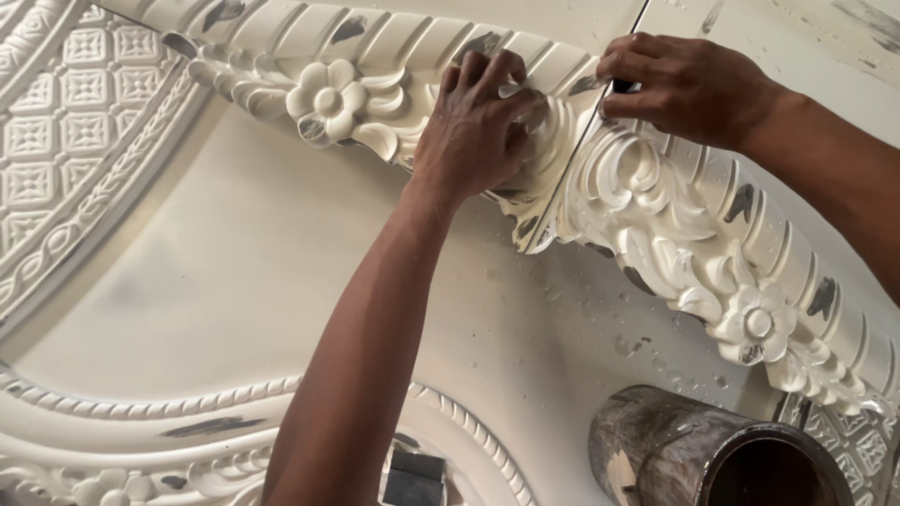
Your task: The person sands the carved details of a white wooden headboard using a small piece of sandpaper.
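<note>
While my left hand (478,126) lies spread and flat on the white carved plaster moulding (656,215), fingers apart and pressing its ribbed top and scrolled leaf, my right hand (680,84) sits just beside it with the fingertips pinched together on a thin dark blade (621,86). The blade stands in the narrow seam (562,178) that runs across the moulding between the two hands. The moulding crosses the view from upper left to lower right over a pale flat panel (234,272), with a carved flower (328,98) left of my left hand and another flower (757,323) lower right. A plaster-smeared dark can (656,450), its mouth open, stands at the bottom right, near the moulding's lower end. Lattice relief (75,112) fills the upper left corner.
</note>
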